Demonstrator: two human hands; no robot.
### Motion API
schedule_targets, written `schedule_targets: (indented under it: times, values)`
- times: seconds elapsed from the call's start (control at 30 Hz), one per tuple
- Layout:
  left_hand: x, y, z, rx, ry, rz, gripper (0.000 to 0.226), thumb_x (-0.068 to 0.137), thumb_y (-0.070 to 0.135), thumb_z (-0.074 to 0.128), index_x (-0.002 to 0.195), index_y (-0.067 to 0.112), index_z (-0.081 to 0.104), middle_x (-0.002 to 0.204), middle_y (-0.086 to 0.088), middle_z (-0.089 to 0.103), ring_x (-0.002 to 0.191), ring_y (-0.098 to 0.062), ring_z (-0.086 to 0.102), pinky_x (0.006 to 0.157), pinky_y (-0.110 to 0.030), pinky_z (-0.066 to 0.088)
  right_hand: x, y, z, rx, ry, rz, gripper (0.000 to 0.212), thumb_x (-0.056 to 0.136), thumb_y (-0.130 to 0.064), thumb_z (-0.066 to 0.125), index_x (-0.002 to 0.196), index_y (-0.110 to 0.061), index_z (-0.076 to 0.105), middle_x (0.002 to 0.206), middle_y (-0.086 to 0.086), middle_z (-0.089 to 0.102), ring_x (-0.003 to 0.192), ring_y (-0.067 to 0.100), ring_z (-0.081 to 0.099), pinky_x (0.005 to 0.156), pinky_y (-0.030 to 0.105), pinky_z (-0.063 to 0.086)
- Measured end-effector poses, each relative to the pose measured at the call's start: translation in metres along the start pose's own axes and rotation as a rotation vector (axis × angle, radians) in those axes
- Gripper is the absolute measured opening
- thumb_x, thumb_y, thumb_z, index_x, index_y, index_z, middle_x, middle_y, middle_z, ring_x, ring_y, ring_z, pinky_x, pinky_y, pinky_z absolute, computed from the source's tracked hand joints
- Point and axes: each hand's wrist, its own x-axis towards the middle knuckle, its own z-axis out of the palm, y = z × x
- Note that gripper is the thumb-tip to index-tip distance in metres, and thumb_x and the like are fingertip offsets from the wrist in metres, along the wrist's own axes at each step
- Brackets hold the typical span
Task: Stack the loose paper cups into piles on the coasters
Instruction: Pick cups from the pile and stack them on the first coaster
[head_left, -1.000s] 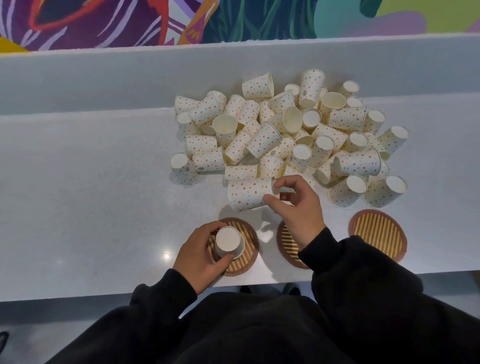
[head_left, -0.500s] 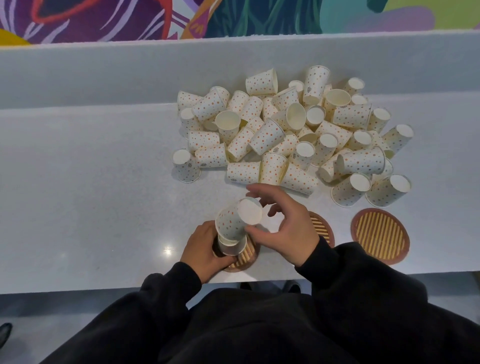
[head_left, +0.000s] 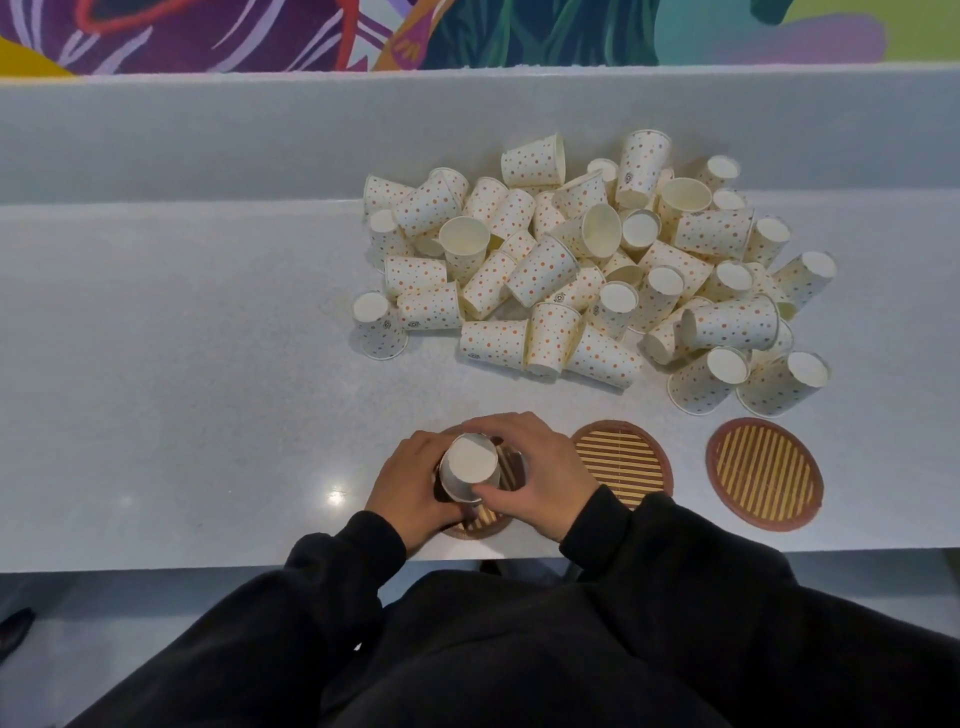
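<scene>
A heap of loose dotted paper cups (head_left: 587, 270) lies on the grey counter, most on their sides. Three round striped coasters sit along the near edge: the left coaster (head_left: 483, 522) is mostly hidden under my hands, the middle coaster (head_left: 621, 462) and the right coaster (head_left: 763, 473) are bare. An upside-down cup stack (head_left: 470, 465) stands on the left coaster, its white base facing up. My left hand (head_left: 410, 483) wraps its left side. My right hand (head_left: 535, 473) closes around its far and right side.
One upside-down cup (head_left: 376, 327) stands apart at the heap's left. A raised grey ledge (head_left: 208, 135) runs behind the counter, under a colourful mural. The counter's near edge (head_left: 156, 564) is close to the coasters. My black sleeves fill the foreground.
My right hand picked a cup from the heap's near edge, carried it back and brought it down over the cup on the left coaster. Both hands now close on the stack.
</scene>
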Motion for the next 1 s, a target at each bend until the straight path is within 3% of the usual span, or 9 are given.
schedule_targets:
  times: [0.1,0.23,0.43,0.73,1.0]
  values:
    - [0.000,-0.001,0.001,-0.021,0.006,-0.006,0.084,0.063,0.053,0.092,0.135,0.037,0.053,0.125,0.014,0.055,0.114,-0.009,0.053,0.099,-0.033,0.049,0.000,0.006,0.005,0.024,0.004,0.042,0.055,0.082,-0.034,0.081,0.133,-0.032,0.061,0.125,-0.024,0.058,0.116,-0.006,0.047,0.101,0.017,0.036]
    - [-0.001,-0.003,0.001,-0.033,0.006,0.007,0.085,0.062,0.055,0.091,0.136,0.040,0.052,0.126,0.016,0.056,0.115,-0.008,0.052,0.100,-0.035,0.049,-0.001,0.013,0.009,0.049,-0.005,0.090,0.058,0.081,-0.035,0.083,0.133,-0.038,0.058,0.124,-0.029,0.056,0.119,-0.002,0.051,0.104,0.024,0.041]
    - [-0.004,-0.002,-0.003,-0.082,0.030,0.042,0.079,0.063,0.058,0.089,0.129,0.061,0.046,0.121,0.030,0.053,0.114,0.005,0.048,0.094,-0.021,0.041,-0.003,0.032,0.020,0.060,-0.037,0.185,0.067,0.078,-0.034,0.086,0.138,-0.037,0.056,0.134,-0.015,0.062,0.125,0.003,0.052,0.111,0.031,0.043]
    - [-0.001,-0.006,-0.001,-0.059,0.010,0.014,0.083,0.064,0.059,0.089,0.138,0.038,0.056,0.122,0.018,0.056,0.114,-0.004,0.050,0.099,-0.026,0.043,-0.001,0.048,0.023,0.001,-0.094,0.225,0.064,0.081,-0.036,0.085,0.139,-0.029,0.057,0.136,-0.005,0.063,0.124,0.009,0.054,0.108,0.025,0.041]
    - [0.001,-0.003,-0.004,-0.006,-0.029,-0.010,0.087,0.061,0.057,0.090,0.138,0.037,0.054,0.120,0.018,0.052,0.113,-0.006,0.049,0.097,-0.025,0.042,-0.001,0.050,0.022,-0.021,-0.124,0.231,0.066,0.081,-0.034,0.084,0.140,-0.032,0.054,0.137,-0.007,0.060,0.125,0.008,0.052,0.108,0.026,0.042]
